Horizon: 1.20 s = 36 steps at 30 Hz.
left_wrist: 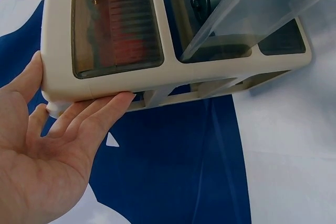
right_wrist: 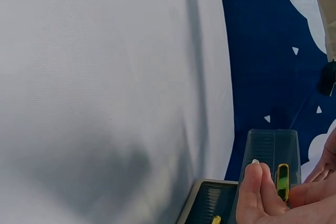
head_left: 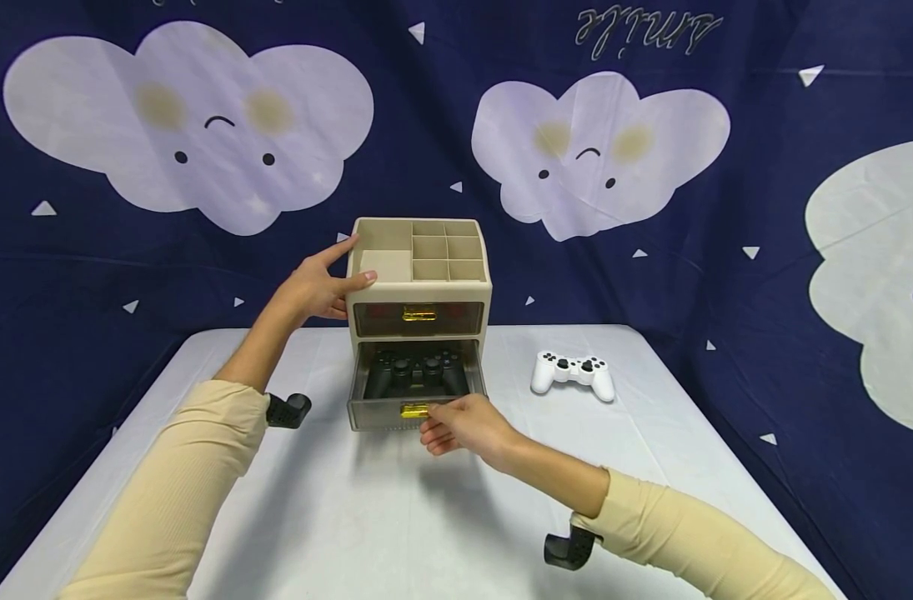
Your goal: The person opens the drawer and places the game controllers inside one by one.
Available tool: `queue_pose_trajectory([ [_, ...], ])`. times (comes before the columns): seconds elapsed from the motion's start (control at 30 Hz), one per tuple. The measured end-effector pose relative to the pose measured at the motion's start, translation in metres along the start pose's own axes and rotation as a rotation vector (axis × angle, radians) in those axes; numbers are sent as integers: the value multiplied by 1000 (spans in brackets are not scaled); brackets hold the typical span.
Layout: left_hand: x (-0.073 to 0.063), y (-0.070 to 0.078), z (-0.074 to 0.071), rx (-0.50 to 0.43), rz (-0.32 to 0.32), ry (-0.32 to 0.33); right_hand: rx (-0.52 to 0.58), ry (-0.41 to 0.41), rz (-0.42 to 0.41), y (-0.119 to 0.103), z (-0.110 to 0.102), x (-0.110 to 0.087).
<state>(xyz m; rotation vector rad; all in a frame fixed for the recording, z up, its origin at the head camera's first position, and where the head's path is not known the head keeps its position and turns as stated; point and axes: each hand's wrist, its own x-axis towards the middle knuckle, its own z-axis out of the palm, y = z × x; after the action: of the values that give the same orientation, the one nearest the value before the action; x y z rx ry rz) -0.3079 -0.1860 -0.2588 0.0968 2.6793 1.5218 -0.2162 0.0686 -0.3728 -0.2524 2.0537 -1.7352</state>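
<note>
Drawer (head_left: 381, 414) juts from the box (head_left: 420, 290), black controller (head_left: 402, 371) inside, in the head view; pulled too far, it could tip and spill. From the left wrist, the left hand (left_wrist: 58, 150) presses the box with straight fingers, and slack there could let it slide. At the right wrist, the right hand (right_wrist: 283, 214) pinches the handle (right_wrist: 283, 182), a small hold that might slip.

From my end I'm seeing a white game controller (head_left: 572, 363) on the right side of the white-covered table (head_left: 351, 525), plus a navy backdrop (head_left: 418, 125) — upside-down cloud faces (head_left: 219, 96), little white triangles (head_left: 810, 76) and flipped "smile" lettering (head_left: 647, 30).
</note>
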Motion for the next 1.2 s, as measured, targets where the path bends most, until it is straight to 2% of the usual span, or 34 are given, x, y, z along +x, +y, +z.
queue_pose_trajectory([
  [0.47, 0, 0, -1, 28, -3, 8, -21, 21, -6, -3, -2, 5],
  [0.77, 0, 1, 0, 4, -12, -1, -8, 34, -1, -5, -5, 11],
  [1.2, 1, 1, 1, 0, -18, 9, 11, 72, 3, -2, -5, 32],
])
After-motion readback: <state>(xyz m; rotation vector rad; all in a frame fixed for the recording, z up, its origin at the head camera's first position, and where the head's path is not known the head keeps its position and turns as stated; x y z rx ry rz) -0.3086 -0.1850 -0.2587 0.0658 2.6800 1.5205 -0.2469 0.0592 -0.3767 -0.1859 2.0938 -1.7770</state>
